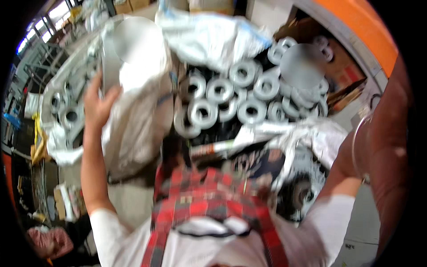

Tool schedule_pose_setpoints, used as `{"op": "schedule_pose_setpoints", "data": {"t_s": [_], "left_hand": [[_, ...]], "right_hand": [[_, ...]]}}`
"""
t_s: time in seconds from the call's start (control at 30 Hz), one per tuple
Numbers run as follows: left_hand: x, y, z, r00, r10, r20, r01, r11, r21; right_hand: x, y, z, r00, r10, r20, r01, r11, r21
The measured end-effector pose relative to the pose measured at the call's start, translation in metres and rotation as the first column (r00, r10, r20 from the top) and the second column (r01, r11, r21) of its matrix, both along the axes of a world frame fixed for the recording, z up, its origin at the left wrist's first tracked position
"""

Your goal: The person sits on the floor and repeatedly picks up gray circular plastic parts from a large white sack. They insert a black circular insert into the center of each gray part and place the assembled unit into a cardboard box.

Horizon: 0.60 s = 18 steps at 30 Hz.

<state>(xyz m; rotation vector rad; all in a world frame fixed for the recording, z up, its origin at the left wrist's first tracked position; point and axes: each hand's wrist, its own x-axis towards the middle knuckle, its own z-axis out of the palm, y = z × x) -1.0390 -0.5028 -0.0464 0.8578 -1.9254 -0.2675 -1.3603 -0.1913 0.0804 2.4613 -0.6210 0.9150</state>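
Handling of grey metal parts at a heap of grey rings (pixel 256 89), which serves as landmark. My left grip (pixel 100 104) is to the left of the heap, raised at the pale sack (pixel 138 118), thumb set wide of the fingers; blur leaves open whether the fingertips touch the material, and I see no part held. My right grip (pixel 391 129) looms close to the lens, right of the heap and well apart from it; the fingers cannot be made out, so I cannot tell whether it is wide, narrow or holding something.

The rings lie loosely overlapped, most with their bores facing upward. Farther left of the heap, beyond the pale sack, are more metal parts (pixel 81 115); at the heap's far right is a torn cardboard box (pixel 341 66).

I judge the step in hand to be a left-handed reach at the pale sack, with the rings untouched. From this pose, the next move calls for a sure hold with my left fingers and my right grip lowered clear of the lens.
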Motion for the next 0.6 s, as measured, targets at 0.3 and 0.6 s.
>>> {"op": "schedule_pose_setpoints", "data": {"t_s": [0.3,0.6], "left_hand": [[-0.011,0.054,-0.078,0.986,-0.153,-0.07,0.167,0.935,0.313],[-0.03,0.012,-0.184,0.914,-0.365,-0.179,0.406,0.794,0.452]], "right_hand": [[-0.004,0.011,-0.02,0.996,0.0,0.088,0.008,0.996,-0.088],[-0.024,-0.041,-0.118,0.879,-0.077,0.471,0.152,0.981,-0.124]]}}
